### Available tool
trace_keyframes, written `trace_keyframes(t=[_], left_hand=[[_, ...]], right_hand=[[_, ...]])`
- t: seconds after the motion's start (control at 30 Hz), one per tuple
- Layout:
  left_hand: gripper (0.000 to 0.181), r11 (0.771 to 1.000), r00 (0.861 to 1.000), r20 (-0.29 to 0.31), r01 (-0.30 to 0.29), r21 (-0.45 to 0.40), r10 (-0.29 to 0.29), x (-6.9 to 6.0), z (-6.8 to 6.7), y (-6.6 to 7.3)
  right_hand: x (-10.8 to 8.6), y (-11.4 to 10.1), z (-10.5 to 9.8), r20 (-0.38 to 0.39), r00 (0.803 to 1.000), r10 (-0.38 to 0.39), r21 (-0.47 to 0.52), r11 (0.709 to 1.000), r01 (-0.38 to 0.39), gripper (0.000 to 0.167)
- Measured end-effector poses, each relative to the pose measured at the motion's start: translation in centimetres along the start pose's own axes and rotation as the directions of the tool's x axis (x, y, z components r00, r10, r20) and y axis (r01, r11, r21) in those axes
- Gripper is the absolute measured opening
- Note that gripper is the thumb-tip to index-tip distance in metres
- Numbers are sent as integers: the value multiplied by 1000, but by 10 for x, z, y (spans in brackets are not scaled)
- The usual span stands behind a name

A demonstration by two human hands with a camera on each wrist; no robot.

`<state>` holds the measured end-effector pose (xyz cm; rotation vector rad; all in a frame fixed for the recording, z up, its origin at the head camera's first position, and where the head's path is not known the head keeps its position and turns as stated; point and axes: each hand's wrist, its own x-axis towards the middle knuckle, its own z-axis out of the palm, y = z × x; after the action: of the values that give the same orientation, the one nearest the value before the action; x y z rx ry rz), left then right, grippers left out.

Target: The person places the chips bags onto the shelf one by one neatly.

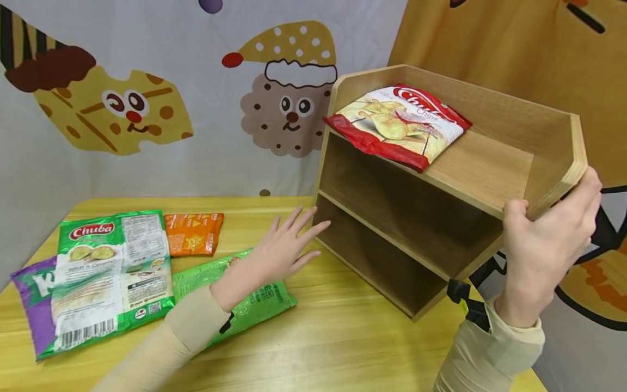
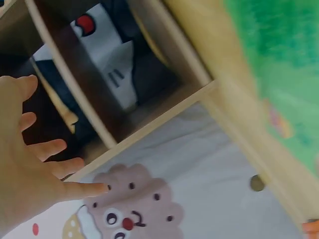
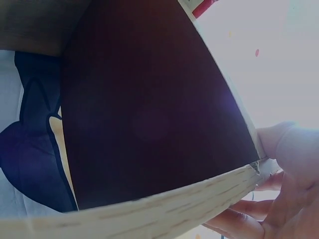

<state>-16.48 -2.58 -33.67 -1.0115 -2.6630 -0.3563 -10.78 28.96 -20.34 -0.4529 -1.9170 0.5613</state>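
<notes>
A three-level wooden shelf (image 1: 490, 169) stands at the right of the head view, with a red and white chips bag (image 1: 399, 124) lying on its top level. My right hand (image 1: 548, 245) grips the top level's right front corner; in the right wrist view the thumb and fingers of that hand (image 3: 279, 184) are around the board's corner. My left hand (image 1: 274, 258) is spread with straight fingers near the shelf's left front edge, over a green bag (image 1: 264, 299). In the left wrist view the spread left hand (image 2: 35, 164) appears in front of the shelf levels (image 2: 164, 112).
On the table (image 1: 294, 359) at the left lie a green and white Chuba bag (image 1: 112, 267), a purple bag (image 1: 36, 310) partly under it and a small orange packet (image 1: 193, 234). Behind hangs a cloth with cartoon prints (image 1: 206, 174).
</notes>
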Motion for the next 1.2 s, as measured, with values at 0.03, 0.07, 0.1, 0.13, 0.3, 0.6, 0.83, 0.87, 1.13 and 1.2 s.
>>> trace_keyframes(t=[0.03,0.07,0.1,0.13,0.3,0.6,0.83,0.87,1.13,1.2], left_hand=[[57,1000,1000,19,7,-6,-7,-5,3,-1],[57,1000,999,35,14,-9,-14,-10,7,-2],[57,1000,998,55,24,-13,-23,-15,10,-3],[56,999,997,74,36,-14,-35,-20,13,-5],[57,992,973,201,122,-28,-114,-44,24,-11],[73,968,919,333,243,-59,-210,-83,34,-14],[87,959,885,398,280,-44,-240,-106,33,-17],[89,959,881,408,280,-40,-240,-108,33,-18],[90,952,854,464,298,-62,-237,-112,33,-20],[91,954,852,470,295,-62,-233,-111,34,-19]], right_hand=[[0,0,0,1,1000,0,0,1000,0,64],[0,0,0,1,1000,-1,1,1000,1,64],[0,0,-1,1,1000,-1,2,1000,1,64],[0,1,-1,2,1000,-2,3,1000,2,64],[0,1,-1,-4,1000,-6,2,1000,6,64],[0,0,-2,4,1000,3,4,1000,-3,64],[0,-1,-2,4,1000,0,8,1000,0,64],[0,-1,-2,3,1000,-2,9,1000,2,64],[0,-1,-2,4,1000,5,4,1000,-5,64],[0,0,-1,5,1000,4,4,1000,-4,64]])
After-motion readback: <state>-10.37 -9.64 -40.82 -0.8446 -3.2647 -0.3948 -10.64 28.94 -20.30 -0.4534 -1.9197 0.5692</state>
